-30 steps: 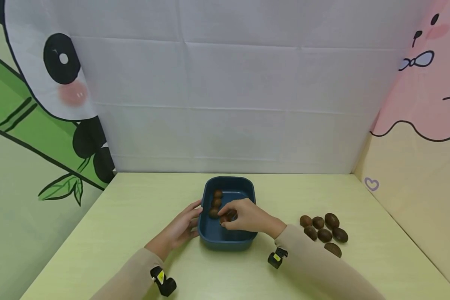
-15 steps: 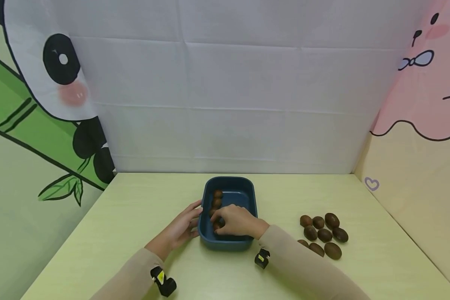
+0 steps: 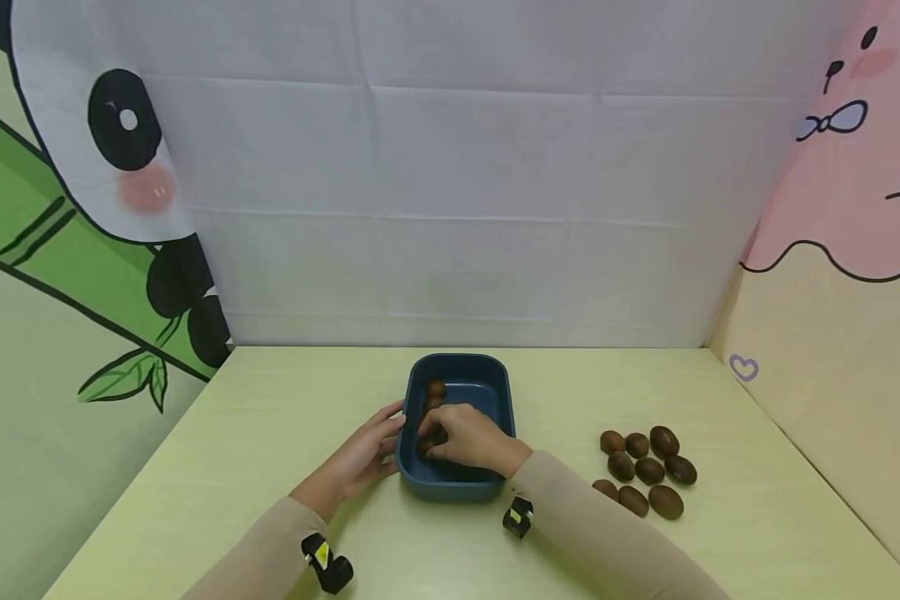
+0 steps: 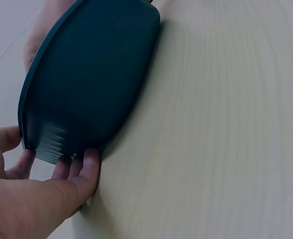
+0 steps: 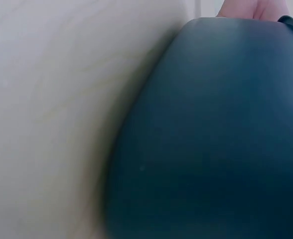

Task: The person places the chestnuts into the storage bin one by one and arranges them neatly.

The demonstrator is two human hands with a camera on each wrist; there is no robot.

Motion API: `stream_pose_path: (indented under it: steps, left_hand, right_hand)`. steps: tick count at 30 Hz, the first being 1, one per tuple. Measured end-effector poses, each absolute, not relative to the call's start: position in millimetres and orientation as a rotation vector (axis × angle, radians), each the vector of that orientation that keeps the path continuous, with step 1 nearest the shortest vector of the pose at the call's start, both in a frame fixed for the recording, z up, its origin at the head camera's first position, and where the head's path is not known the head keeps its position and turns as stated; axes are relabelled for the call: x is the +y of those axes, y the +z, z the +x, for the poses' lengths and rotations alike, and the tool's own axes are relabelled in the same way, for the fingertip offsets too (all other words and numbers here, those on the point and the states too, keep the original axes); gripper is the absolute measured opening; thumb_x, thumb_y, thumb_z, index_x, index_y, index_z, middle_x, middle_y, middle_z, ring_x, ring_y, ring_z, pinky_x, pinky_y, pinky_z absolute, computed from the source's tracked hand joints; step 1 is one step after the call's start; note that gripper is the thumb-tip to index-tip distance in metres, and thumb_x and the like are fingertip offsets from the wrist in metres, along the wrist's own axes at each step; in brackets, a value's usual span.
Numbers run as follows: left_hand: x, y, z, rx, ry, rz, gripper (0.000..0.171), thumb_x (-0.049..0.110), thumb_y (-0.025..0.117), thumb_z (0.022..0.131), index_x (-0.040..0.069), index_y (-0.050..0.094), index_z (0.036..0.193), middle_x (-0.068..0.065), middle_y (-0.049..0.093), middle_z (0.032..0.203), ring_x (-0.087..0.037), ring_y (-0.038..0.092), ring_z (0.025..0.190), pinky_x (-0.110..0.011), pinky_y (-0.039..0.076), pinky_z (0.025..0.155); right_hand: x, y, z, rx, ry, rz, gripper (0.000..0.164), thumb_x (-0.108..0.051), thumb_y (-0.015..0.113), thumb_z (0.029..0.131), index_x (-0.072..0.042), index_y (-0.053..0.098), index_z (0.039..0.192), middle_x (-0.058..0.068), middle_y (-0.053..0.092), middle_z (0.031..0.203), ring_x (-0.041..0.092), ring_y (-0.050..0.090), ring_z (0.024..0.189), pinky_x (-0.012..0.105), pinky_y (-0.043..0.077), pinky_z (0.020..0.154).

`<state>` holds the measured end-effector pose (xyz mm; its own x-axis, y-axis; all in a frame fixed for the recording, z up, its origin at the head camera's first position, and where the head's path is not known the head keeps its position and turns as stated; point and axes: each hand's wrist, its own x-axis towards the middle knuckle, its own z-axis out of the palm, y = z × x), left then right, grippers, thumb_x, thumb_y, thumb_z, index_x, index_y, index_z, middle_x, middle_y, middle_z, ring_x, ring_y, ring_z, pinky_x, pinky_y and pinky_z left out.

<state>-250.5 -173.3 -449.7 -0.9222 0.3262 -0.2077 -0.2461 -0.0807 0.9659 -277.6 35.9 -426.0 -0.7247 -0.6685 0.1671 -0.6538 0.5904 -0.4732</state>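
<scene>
A dark blue rectangular box (image 3: 459, 492) stands on the table with a row of small brown, oval, nut-like pieces (image 3: 436, 389) along its left wall. My right hand (image 3: 468, 437) reaches into the box and pinches one brown oval piece (image 3: 424, 446) at the near end of that row, its fingers hiding part of the row. Against the outside of the left wall rests my left hand (image 3: 363, 454), fingers extended. In the left wrist view those fingertips (image 4: 90, 157) touch the box's side. The right wrist view is filled mostly by the box's outer wall (image 5: 211, 124).
Several more brown oval pieces (image 3: 649, 471) lie loosely grouped on the pale yellow table (image 3: 285, 392), right of the box. Behind the table hangs a white cloth (image 3: 465, 167). Cartoon-printed panels flank both sides.
My right hand has moved left and down inside the box with the brown oval piece, bringing it to the row's near end. The left hand and the box have stayed put.
</scene>
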Motion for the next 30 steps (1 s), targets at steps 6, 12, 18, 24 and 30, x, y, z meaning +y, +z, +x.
stream_pose_path:
  steps: [6, 12, 18, 24, 30]
  left_hand:
    - [-175, -448, -250, 1.817, 2.051, 0.101, 0.063, 0.037, 0.045, 0.107, 0.018, 0.019, 0.161, -0.02, 0.048, 0.147, -0.034, 0.046, 0.135, -0.049, 0.043, 0.101]
    - [-175, -449, -250, 1.805, 2.05, 0.112, 0.063, 0.037, 0.045, 0.107, 0.018, 0.017, 0.161, -0.021, 0.045, 0.149, -0.035, 0.043, 0.137, -0.049, 0.041, 0.103]
    - [-173, -450, -249, 1.801, 2.06, 0.101, 0.059, 0.033, 0.042, 0.109, 0.017, 0.019, 0.16, -0.022, 0.043, 0.15, -0.034, 0.044, 0.136, -0.046, 0.044, 0.099]
    - [-172, -449, -249, 1.815, 2.066, 0.073, 0.059, 0.033, 0.043, 0.108, 0.018, 0.021, 0.16, -0.021, 0.044, 0.149, -0.032, 0.047, 0.133, -0.044, 0.046, 0.095]
    - [-173, -450, -250, 1.815, 2.065, 0.073, 0.06, 0.034, 0.045, 0.108, 0.018, 0.021, 0.16, -0.021, 0.043, 0.15, -0.032, 0.048, 0.133, -0.045, 0.045, 0.097]
  right_hand:
    - [37, -426, -278, 2.79, -0.81, -1.148, 0.023, -0.013, 0.081, 0.086, -0.011, 0.073, 0.107, -0.003, 0.07, 0.099, 0.007, 0.061, 0.084, 0.022, 0.049, 0.073]
    - [43, -422, -278, 2.721, -0.873, -1.141, 0.024, -0.012, 0.079, 0.088, -0.009, 0.071, 0.11, 0.0, 0.071, 0.103, 0.013, 0.066, 0.084, 0.021, 0.05, 0.071]
    - [62, -414, -276, 2.714, -0.852, -1.123, 0.026, -0.015, 0.078, 0.089, -0.01, 0.071, 0.114, 0.003, 0.071, 0.109, 0.02, 0.067, 0.093, 0.024, 0.051, 0.074]
    - [88, -397, -267, 2.751, -0.821, -1.167, 0.031, -0.019, 0.078, 0.089, -0.009, 0.07, 0.117, 0.007, 0.071, 0.112, 0.024, 0.068, 0.096, 0.034, 0.053, 0.081]
    - [113, -385, -261, 2.789, -0.773, -1.153, 0.031, -0.021, 0.077, 0.09, -0.014, 0.069, 0.119, 0.001, 0.07, 0.114, 0.023, 0.067, 0.099, 0.033, 0.053, 0.082]
